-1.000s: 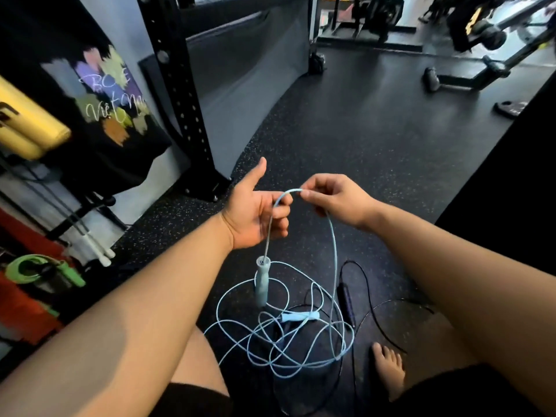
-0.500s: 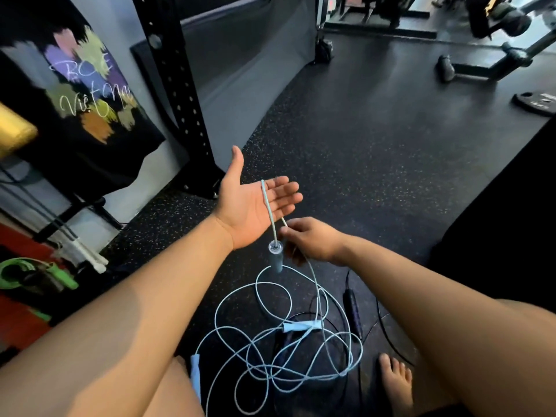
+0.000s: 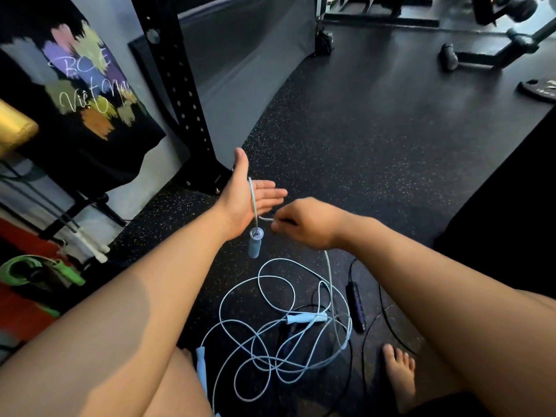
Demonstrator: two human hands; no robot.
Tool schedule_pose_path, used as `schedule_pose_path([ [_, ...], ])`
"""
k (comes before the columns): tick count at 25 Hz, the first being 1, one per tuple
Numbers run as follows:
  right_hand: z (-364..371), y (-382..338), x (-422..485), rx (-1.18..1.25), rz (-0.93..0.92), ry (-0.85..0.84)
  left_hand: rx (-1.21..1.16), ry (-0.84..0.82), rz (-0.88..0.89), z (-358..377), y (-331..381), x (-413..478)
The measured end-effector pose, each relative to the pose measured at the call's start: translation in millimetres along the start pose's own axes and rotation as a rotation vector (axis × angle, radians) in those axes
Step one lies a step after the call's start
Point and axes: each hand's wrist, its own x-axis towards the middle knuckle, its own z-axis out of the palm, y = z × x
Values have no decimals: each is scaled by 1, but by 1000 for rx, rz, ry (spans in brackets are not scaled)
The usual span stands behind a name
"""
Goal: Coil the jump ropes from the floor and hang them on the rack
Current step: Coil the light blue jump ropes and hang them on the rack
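A light blue jump rope (image 3: pixel 272 320) lies tangled on the black floor between my legs. One blue handle (image 3: pixel 254 243) hangs below my left hand (image 3: pixel 251 200), whose palm is up with straight fingers; the cord runs over that palm. My right hand (image 3: pixel 307 222) pinches the same cord just right of the hanging handle. Two more blue handles, one (image 3: pixel 305 318) in the tangle and one (image 3: pixel 201 364) by my left knee, lie on the floor. A black jump rope with a dark handle (image 3: pixel 355 305) lies to the right.
A black perforated rack upright (image 3: pixel 174 85) stands at the left, bolted to the floor. A black printed shirt (image 3: pixel 75 94) hangs beside it, with a green rope (image 3: pixel 36 270) and white handles below. My bare foot (image 3: pixel 398 374) is near the black rope. Gym machines and a weight plate (image 3: pixel 540 91) sit far right.
My left hand went from curled round the cord to a flat palm. My right hand dropped from the top of the loop and now pinches the cord lower, beside the handle.
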Motion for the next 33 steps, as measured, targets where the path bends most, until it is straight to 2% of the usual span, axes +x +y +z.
schedule_pose_path([
  [4,-21,16,-8,54,-5,149,172,-276,-130,15,-7,-11],
  [8,-30,41,-12,303,-8,224,224,-491,-200,23,-5,-23],
  [11,-23,56,-15,514,-20,315,92,-553,-163,26,0,-27],
  [14,-3,66,-14,601,78,407,-156,-524,-102,27,5,-27],
  [16,11,64,-13,715,190,376,-371,-478,-56,27,7,-28],
  [18,23,59,-15,795,263,253,-514,-476,22,24,8,-24],
  [22,35,50,-23,724,364,-138,-589,-395,130,15,11,-17],
  [24,29,44,-24,669,371,-245,-563,-299,153,11,12,-13],
  [27,11,31,-24,396,250,-231,-454,-187,157,7,10,-8],
  [30,-8,19,-25,167,123,-139,-219,-120,104,9,3,-4],
  [33,-22,14,-26,1,-4,-1,15,-219,1,16,-10,-4],
])
